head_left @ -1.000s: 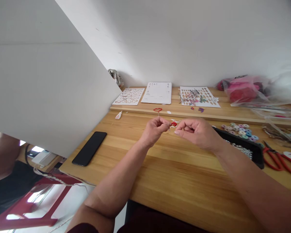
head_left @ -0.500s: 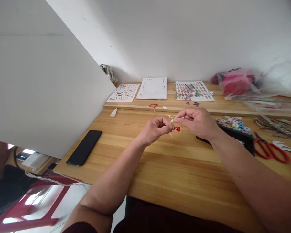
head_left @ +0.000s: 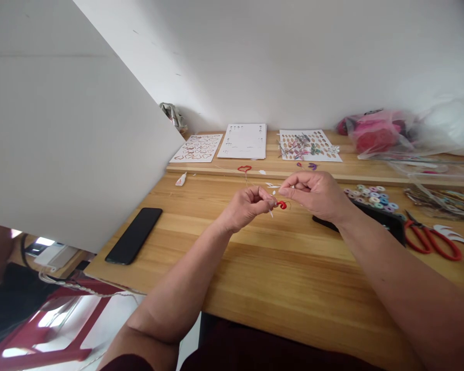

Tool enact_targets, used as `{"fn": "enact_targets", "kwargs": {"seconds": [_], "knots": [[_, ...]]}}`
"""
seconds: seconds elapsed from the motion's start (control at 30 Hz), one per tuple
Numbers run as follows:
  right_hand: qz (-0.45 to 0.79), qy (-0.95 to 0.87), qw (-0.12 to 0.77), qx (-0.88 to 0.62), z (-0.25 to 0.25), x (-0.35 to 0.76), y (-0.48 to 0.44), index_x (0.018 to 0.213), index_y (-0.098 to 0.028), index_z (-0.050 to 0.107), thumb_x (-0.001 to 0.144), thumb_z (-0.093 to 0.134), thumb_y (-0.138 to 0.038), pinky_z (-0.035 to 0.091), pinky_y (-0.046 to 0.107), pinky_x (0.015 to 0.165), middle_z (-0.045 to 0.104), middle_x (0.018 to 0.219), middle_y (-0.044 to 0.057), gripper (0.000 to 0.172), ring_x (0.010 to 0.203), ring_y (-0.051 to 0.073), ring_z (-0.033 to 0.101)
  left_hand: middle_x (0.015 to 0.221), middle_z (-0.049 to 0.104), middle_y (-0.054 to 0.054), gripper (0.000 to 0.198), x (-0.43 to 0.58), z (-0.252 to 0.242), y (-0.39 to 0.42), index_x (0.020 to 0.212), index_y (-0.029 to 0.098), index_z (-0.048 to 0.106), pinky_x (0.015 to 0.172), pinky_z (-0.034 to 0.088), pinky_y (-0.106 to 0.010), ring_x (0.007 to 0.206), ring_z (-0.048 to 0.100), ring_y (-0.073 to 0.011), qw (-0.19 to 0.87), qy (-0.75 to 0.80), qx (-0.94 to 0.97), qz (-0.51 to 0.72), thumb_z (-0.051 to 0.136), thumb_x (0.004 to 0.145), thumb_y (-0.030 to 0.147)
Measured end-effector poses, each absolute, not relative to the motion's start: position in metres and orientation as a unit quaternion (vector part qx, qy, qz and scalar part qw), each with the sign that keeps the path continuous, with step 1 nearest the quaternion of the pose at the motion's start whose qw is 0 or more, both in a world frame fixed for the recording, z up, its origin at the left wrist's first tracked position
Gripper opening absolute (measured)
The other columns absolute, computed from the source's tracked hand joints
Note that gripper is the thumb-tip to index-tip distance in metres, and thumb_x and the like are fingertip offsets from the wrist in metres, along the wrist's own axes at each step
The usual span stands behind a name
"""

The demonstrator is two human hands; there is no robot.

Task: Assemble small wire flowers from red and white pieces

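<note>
My left hand [head_left: 251, 207] pinches a small curled red piece [head_left: 281, 204], which looks wrapped in thread and pokes out past the fingertips. A thin white sliver [head_left: 271, 214] sticks out below the same fingers. From the red piece a fine strand curves off to its right. Just above and to the right, my right hand [head_left: 311, 191] has thumb and forefinger pressed together; whatever lies between them is too fine to make out. Small white paper scraps [head_left: 271, 185] lie on the table behind the fingertips. Beyond them, a red thread-covered outline [head_left: 244, 168] rests at the ledge.
Right of my hands are a black tray [head_left: 382, 219], several thread spools [head_left: 375, 197] and red-handled scissors [head_left: 429, 239]. A phone [head_left: 134, 236] and a small glue bottle [head_left: 181, 179] lie left. Patterned sheets [head_left: 243, 140] line the ledge. Another person's dark clothing [head_left: 17, 293] shows at far left.
Both hands keep their pinches almost in place. My right hand has shifted very slightly right; the red piece in my left hand has barely moved.
</note>
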State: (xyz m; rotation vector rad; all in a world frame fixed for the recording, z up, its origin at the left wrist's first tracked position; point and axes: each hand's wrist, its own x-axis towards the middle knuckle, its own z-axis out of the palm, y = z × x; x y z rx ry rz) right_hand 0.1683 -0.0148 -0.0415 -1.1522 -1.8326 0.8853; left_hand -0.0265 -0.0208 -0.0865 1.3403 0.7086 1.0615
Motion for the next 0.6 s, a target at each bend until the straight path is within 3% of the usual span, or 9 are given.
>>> {"fn": "enact_targets", "kwargs": {"seconds": [0.33, 0.6], "knots": [[0.365, -0.724, 0.375, -0.451, -0.058, 0.170, -0.006, 0.076, -0.019, 0.071, 0.080, 0.073, -0.041, 0.017, 0.028, 0.047, 0.043, 0.051, -0.004, 0.022, 0.047, 0.008, 0.028, 0.076, 0.064, -0.003, 0.029, -0.026, -0.085, -0.022, 0.075, 0.013, 0.066, 0.072, 0.046, -0.028, 0.075, 0.060, -0.0125, 0.604, 0.299, 0.588, 0.447, 0.080, 0.074, 0.038], [0.349, -0.728, 0.376, -0.455, -0.056, 0.169, -0.007, 0.076, -0.020, 0.072, 0.081, 0.072, -0.041, 0.017, 0.028, 0.047, 0.040, 0.050, -0.005, 0.022, 0.048, 0.008, 0.027, 0.075, 0.064, -0.003, 0.029, -0.026, -0.085, -0.023, 0.075, 0.013, 0.065, 0.072, 0.046, -0.028, 0.073, 0.058, -0.0116, 0.602, 0.310, 0.585, 0.446, 0.080, 0.074, 0.038]]}}
